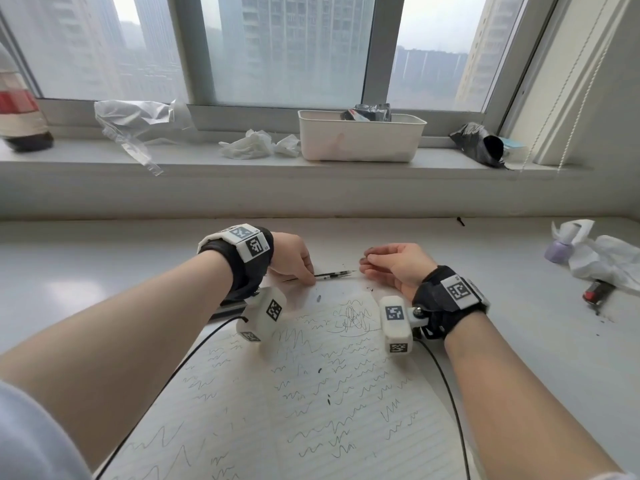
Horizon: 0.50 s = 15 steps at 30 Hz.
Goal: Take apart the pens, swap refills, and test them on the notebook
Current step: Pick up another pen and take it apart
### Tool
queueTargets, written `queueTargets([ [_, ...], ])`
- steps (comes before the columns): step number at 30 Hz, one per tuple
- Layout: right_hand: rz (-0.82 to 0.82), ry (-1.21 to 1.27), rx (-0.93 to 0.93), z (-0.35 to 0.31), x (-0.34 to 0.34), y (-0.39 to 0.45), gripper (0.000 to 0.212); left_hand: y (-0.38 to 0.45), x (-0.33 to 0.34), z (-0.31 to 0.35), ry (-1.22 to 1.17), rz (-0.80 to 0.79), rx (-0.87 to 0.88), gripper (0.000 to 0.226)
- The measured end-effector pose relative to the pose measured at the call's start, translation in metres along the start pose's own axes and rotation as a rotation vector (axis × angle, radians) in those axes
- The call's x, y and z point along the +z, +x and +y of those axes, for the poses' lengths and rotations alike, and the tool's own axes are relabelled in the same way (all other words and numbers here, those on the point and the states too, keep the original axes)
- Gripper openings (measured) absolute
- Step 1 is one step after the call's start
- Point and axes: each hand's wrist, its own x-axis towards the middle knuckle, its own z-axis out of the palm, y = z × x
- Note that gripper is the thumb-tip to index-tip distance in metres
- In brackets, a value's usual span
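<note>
A slim black-and-clear pen point(334, 274) lies crosswise on the desk just beyond the top edge of the open lined notebook point(329, 403), whose pages are covered with scribbles. My left hand point(294, 259) is pinching the pen's left end against the desk, and a thin dark tip pokes out to the left of the fingers. My right hand point(394, 263) hovers just right of the pen's point, fingers loosely curled and apart, with dark marks on the fingertips and nothing visible in it. Both wrists wear black bands with tag-marked white blocks.
On the desk at right lie crumpled tissue point(609, 261), a lilac bottle point(559, 249) and a small red-and-black item point(597, 292). The windowsill holds a white bin point(360, 140), tissues point(256, 143), plastic wrap point(131, 123), a black bag point(479, 143) and a bottle point(24, 112). Black cables cross the notebook.
</note>
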Motion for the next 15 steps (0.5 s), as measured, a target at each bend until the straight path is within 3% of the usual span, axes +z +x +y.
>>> queueTargets([
  [7,-0.093,-0.019,-0.007,0.000,-0.005,-0.001,0.012,0.005,0.002,-0.013,-0.243,-0.023,-0.006,0.023],
  [15,-0.146,0.098,-0.038,0.002,0.002,-0.004,0.010,0.008,0.004,-0.017,-0.299,-0.044,0.007,0.023],
])
